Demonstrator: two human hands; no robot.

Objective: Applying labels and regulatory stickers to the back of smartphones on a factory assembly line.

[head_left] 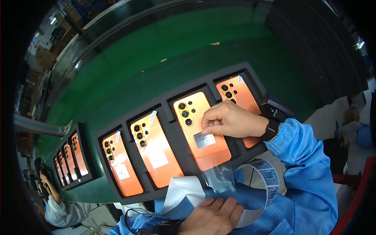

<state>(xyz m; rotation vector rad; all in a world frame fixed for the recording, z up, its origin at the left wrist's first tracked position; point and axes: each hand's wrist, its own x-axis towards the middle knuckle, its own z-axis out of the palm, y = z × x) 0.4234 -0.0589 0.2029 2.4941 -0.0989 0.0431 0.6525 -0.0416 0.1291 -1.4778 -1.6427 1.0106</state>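
Note:
My right hand [225,119] is closed in a pinch at the upper edge of a printed label [205,140] on the back of an orange smartphone [196,100]. That phone lies camera side up across the black foam tray [156,107]. A clear film [219,178] hangs past its lower end. Nearer to me, my left hand [213,217] is closed on a strip of labels [268,184]; its white backing [184,190] comes out on the left and the printed part curls up on the right. The left fingertips are partly hidden.
Other orange phones [152,147] lie in the tray's slots, some with white labels. A second tray of phones [74,156] stands at the left on the green bench [176,51]. Dark stacked trays [317,51] rise at the far right. A co-worker's arm [55,199] shows at the left.

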